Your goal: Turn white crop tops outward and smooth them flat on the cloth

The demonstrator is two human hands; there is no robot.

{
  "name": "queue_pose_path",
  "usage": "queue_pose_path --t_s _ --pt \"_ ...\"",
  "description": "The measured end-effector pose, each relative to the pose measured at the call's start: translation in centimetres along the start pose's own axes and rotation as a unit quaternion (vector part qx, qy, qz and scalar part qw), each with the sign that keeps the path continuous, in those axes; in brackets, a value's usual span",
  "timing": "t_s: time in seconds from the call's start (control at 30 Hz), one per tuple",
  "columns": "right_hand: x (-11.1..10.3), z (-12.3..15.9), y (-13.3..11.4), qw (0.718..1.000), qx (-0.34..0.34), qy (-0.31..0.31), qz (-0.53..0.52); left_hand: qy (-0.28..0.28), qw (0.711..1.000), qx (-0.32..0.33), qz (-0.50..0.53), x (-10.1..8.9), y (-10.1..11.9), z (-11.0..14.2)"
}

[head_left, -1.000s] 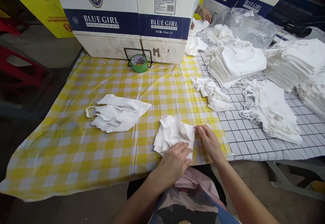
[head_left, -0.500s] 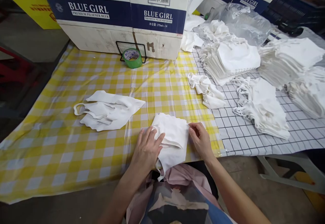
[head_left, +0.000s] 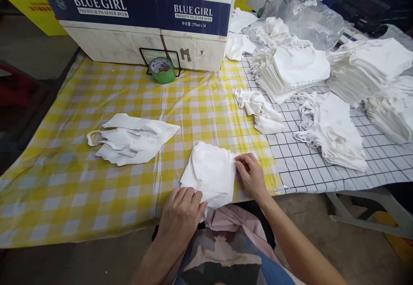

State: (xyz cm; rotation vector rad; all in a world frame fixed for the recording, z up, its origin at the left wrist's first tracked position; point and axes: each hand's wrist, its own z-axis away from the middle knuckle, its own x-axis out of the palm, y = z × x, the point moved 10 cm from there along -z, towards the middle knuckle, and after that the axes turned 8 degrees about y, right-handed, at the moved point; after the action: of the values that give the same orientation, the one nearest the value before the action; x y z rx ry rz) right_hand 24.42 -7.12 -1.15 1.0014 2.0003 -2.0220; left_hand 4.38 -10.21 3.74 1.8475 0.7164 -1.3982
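Note:
A white folded cloth piece (head_left: pixel 209 173) lies near the front edge of the yellow checked tablecloth (head_left: pixel 97 199). My left hand (head_left: pixel 180 216) grips its lower left corner at the table edge, fingers curled over the fabric. My right hand (head_left: pixel 251 175) pinches the cloth's right edge. To the left lies a small pile of white cloth pieces with loops (head_left: pixel 129 140). A crumpled white piece (head_left: pixel 261 110) rests to the upper right.
Large Blue Girl cardboard boxes (head_left: pixel 135 13) stand at the back, a green tape roll (head_left: pixel 162 69) in front of them. Stacks of white cloth pieces (head_left: pixel 297 69) and a plastic bag (head_left: pixel 306 16) cover the grid-patterned cloth (head_left: pixel 322 177) on the right.
My left hand slid from the top of the cloth down to its lower left corner at the table edge. The cloth now lies flatter. My right hand stayed on the right edge.

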Motion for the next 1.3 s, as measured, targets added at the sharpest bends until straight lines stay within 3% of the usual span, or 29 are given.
queue_pose_path --t_s 0.07,0.17,0.3,0.4,0.63,0.87,1.13,1.3 --pt "0.0 0.0 0.0 1.0 -0.004 -0.003 -0.002 -0.038 0.998 -0.043 0.04 0.9 -0.6 0.8" --pt "-0.2 -0.3 -0.1 1.0 -0.008 -0.002 -0.005 -0.051 0.986 -0.124 0.094 1.7 -2.6 1.6" --pt "-0.4 -1.5 -0.2 1.0 -0.018 0.001 0.012 -0.002 0.965 -0.241 0.102 1.8 -6.9 1.9" --pt "0.3 -2.7 -1.0 0.998 -0.046 -0.017 0.037 0.032 0.95 -0.295 0.098 2.0 -9.3 1.7" --pt "2.8 -3.5 -3.1 0.981 -0.147 -0.056 0.116 0.007 0.95 -0.285 0.124 3.7 -9.8 0.5" --pt "1.2 -3.3 -1.8 0.988 -0.118 -0.031 0.097 0.014 0.946 -0.296 0.131 3.8 -9.9 0.6" --pt "3.0 -3.3 -2.8 0.98 -0.14 -0.057 0.126 0.02 0.944 -0.3 0.133 3.8 -10.1 0.5" --pt "1.2 -2.9 -2.4 0.992 -0.101 -0.029 0.07 0.017 0.944 -0.307 0.119 4.0 -10.2 0.7"
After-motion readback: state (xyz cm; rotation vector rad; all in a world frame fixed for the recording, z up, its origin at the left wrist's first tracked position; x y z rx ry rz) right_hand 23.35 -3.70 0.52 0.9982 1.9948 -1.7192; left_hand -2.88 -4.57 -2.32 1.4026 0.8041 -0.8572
